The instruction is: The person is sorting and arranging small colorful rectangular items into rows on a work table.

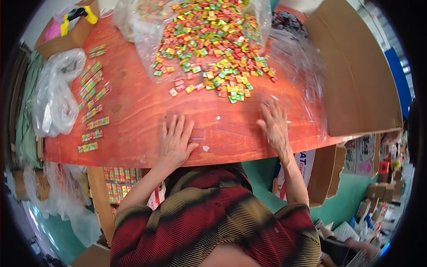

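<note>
My left hand (176,141) lies palm down near the front edge of the red wooden table (133,93), fingers spread and slightly blurred. A clear, flat plastic piece (197,134) shows beside its fingers, and a small white scrap (206,149) lies right of its thumb. Farther right, my right hand (275,127) is also palm down with fingers apart, holding nothing. Beyond both hands, a heap of small, brightly coloured wrapped pieces (213,44) in red, yellow, green and orange spills from a clear plastic bag (149,49). Both hands are apart from the heap.
Rows of the same pieces (91,86) line the table's left side, beside a clear plastic bag bundle (60,91). A tall cardboard box (356,71) stands at right, with plastic sheeting (300,62) beside it. Below the table's left edge, a carton (100,196) holds packed pieces.
</note>
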Action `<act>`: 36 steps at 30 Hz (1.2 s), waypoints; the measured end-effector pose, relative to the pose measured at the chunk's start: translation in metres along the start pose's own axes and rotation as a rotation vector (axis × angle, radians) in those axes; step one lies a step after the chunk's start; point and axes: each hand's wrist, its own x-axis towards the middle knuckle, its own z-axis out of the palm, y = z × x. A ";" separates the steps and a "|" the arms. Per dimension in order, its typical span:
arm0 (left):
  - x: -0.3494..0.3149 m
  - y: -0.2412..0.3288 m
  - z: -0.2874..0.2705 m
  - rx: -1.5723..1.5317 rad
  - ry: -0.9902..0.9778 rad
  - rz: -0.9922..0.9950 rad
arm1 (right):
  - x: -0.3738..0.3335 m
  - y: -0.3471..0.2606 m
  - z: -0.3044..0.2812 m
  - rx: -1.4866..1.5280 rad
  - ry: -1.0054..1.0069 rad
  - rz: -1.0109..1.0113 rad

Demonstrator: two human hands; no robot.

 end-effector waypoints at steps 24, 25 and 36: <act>0.088 -0.052 0.017 -0.229 0.157 -0.250 | 0.125 -0.128 0.069 0.409 0.074 -0.304; 0.084 -0.048 0.014 -0.233 0.152 -0.254 | 0.119 -0.123 0.063 0.427 0.058 -0.355; 0.070 -0.053 -0.010 -0.510 -0.011 -0.188 | 0.079 -0.121 0.049 0.367 -0.024 -0.328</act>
